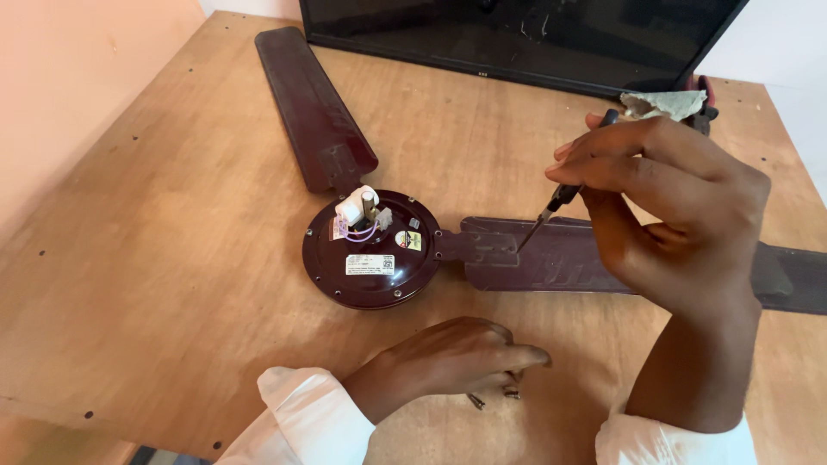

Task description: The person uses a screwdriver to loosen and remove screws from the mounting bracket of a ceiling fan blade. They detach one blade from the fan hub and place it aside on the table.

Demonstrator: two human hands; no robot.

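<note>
A dark maroon ceiling fan motor [372, 251] lies on a plywood table [172, 258], with a white capacitor and wires on top. One blade [314, 108] runs up to the far left, another blade [551, 254] runs right. My right hand [676, 202] grips a screwdriver [551, 207] whose tip rests on the right blade's bracket near the motor. My left hand [448, 357] rests knuckles-up on the table in front of the motor, fingers curled over small screws [491, 398].
A black flat screen [517, 39] lies at the table's far edge. A crumpled cloth [663, 103] and a red-handled tool [702, 95] sit at the far right. A peach wall stands to the left.
</note>
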